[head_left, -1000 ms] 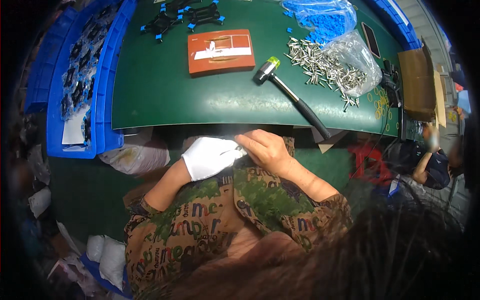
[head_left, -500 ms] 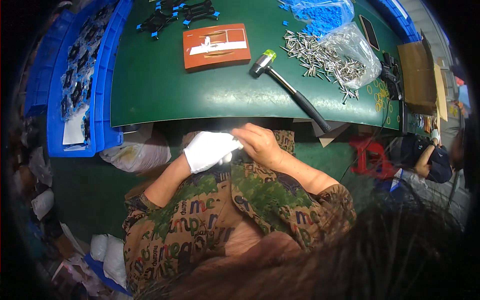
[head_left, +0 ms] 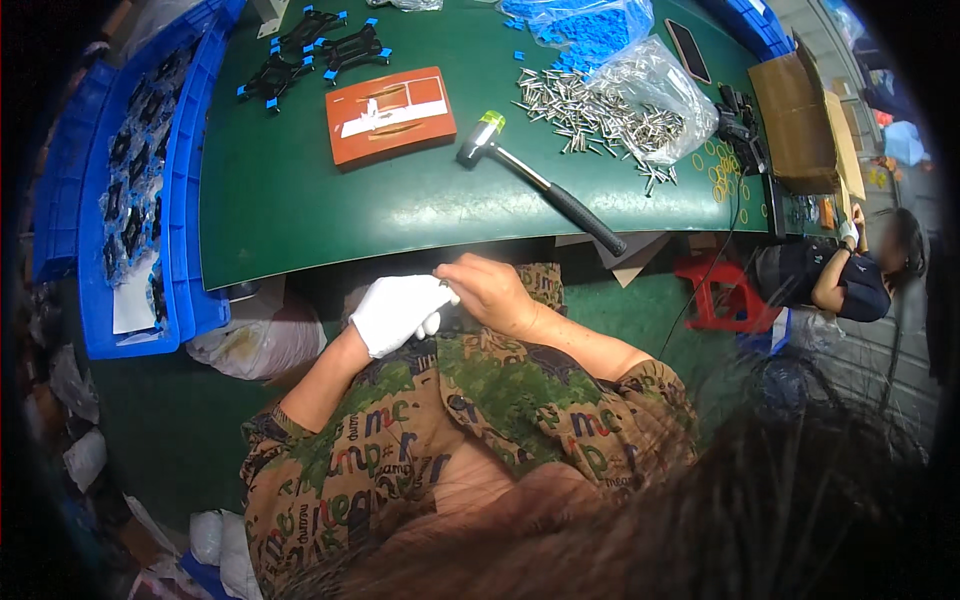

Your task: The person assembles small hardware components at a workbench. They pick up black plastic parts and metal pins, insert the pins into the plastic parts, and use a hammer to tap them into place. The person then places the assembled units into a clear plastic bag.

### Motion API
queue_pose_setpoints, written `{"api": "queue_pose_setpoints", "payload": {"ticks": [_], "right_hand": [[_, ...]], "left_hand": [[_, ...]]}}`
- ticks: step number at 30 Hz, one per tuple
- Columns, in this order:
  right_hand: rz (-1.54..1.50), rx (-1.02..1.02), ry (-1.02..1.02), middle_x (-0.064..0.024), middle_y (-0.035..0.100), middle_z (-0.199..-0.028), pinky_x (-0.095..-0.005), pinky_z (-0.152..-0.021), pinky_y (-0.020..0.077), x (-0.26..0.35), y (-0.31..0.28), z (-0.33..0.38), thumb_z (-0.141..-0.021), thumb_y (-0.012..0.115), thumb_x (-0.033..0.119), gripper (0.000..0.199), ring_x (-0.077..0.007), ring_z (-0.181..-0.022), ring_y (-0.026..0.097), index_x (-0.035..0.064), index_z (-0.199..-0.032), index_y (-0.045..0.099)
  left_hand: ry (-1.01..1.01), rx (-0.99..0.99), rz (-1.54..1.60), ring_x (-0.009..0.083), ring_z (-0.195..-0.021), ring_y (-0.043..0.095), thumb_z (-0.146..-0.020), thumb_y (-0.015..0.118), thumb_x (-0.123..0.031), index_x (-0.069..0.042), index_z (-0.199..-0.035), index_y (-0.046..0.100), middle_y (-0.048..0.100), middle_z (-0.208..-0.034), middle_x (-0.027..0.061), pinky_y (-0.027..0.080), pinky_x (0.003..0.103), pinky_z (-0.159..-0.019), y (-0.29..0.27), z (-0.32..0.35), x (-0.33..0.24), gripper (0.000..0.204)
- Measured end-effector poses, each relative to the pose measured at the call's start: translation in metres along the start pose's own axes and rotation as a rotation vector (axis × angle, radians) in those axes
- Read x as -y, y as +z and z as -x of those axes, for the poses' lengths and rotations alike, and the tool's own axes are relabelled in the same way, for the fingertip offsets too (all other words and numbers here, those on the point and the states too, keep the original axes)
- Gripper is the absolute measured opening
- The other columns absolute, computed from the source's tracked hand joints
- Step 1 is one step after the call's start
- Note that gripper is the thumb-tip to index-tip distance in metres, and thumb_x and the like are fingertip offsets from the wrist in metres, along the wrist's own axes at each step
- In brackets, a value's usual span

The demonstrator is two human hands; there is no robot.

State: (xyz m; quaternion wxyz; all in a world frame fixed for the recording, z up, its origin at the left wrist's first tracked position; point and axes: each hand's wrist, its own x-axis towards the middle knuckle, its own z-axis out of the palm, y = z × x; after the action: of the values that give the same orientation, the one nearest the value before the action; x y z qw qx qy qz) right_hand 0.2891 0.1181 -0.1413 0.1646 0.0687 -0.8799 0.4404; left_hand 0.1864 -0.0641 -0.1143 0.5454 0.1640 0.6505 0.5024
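Small piece (head_left: 444,284) shows less now between the fingertips (head_left: 446,271).

White glove (head_left: 398,312), lettered camouflage shirt (head_left: 515,405)

On the right side of the green counter (head_left: 300,225), a dark-screened phone (head_left: 688,52) is laid flat, and part of a blue bin (head_left: 757,28) is seen beyond it. An open cardboard box (head_left: 792,120) is set at the right end, and thin yellow rings (head_left: 720,172) are scattered near it. A black cable (head_left: 739,203) is draped over the front edge. Below, a red plastic stool (head_left: 705,300) is stood on the green floor (head_left: 620,322); to its right, a co-worker in a dark top (head_left: 862,287) can be seen. A stuffed pale bag (head_left: 257,340) is placed under the counter at left, and smaller white bags (head_left: 237,558) are heaped at lower left.
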Motion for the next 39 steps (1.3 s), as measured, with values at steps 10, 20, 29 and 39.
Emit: {"api": "queue_pose_setpoints", "payload": {"ticks": [10,20,29,39], "right_hand": [[0.146,0.279,0.016,-0.0139,0.072,-0.099,-0.0405,-0.072,0.0587,0.034,-0.056,-0.027,-0.091,0.07,0.015,0.024,-0.0341,-0.083,0.071,0.0077,-0.114,0.068],[0.825,0.151,0.368,-0.0201,0.072,-0.09,-0.0507,-0.078,0.054,-0.07,-0.18,-0.211,-0.098,0.056,0.05,0.048,-0.0404,-0.087,0.069,0.0059,-0.092,0.074],[0.924,0.567,0.377,-0.0217,0.072,-0.105,-0.0501,-0.089,0.0527,-0.136,-0.179,-0.255,-0.102,0.048,0.049,0.051,-0.0413,-0.099,0.068,0.0048,-0.107,0.074],[0.325,0.473,0.201,-0.0218,0.065,-0.085,-0.045,-0.074,0.0506,0.005,-0.147,-0.173,-0.102,0.058,0.038,0.038,-0.0407,-0.079,0.063,0.0006,-0.1,0.064]], "left_hand": [[0.037,-0.009,-0.163,0.0097,-0.054,0.059,-0.101,0.058,-0.027,-0.004,-0.093,0.073,0.066,-0.066,0.0029,0.047,0.025,-0.053,-0.005,0.001,-0.007,0.029],[0.432,0.099,-0.794,0.0196,-0.071,0.067,-0.095,0.056,-0.023,-0.015,-0.096,0.07,0.067,-0.08,0.0012,0.054,0.034,-0.063,-0.006,0.0,-0.021,0.016],[0.646,-0.007,-0.773,0.0226,-0.073,0.067,-0.092,0.056,-0.022,-0.016,-0.094,0.068,0.065,-0.082,0.0025,0.054,0.036,-0.064,-0.014,-0.018,0.022,0.013],[0.364,0.049,-0.458,0.0078,-0.06,0.057,-0.101,0.062,-0.023,-0.003,-0.097,0.074,0.064,-0.069,0.0007,0.046,0.026,-0.055,-0.012,0.003,-0.009,0.023]]}}
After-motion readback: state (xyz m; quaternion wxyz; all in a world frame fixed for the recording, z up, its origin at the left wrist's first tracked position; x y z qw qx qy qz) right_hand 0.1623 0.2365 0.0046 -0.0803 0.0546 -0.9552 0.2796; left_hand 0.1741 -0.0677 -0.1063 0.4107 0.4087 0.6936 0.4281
